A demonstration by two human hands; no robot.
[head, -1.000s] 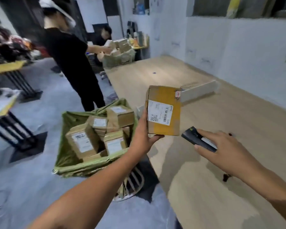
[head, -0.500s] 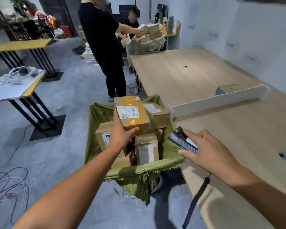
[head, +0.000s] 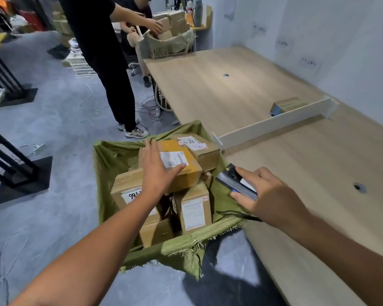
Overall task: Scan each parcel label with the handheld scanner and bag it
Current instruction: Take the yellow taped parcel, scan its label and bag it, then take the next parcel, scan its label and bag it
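Observation:
A green woven bag [head: 177,246] stands open at the table's left edge with several taped cardboard parcels inside. On top of the pile lies an orange-taped parcel [head: 192,173], label up. My left hand [head: 155,171] rests flat on it, fingers straight over its far left edge and thumb across the label. Beside it are a labelled box [head: 199,146], an upright box [head: 194,213] and a box with handwritten numbers [head: 128,191]. My right hand [head: 272,195] grips the dark handheld scanner [head: 232,180] over the bag's right rim, its cord trailing below.
The long wooden table [head: 230,89] runs along the right, crossed by a white divider [head: 274,124] with a small parcel [head: 287,104] behind it. A person in black [head: 102,51] reaches into another bag of parcels [head: 170,40]. Black table legs [head: 13,168] and cables are on the floor at left.
My left hand has carried the orange parcel from in front of the scanner down into the bag and now lies flat on it. My right hand still holds the scanner.

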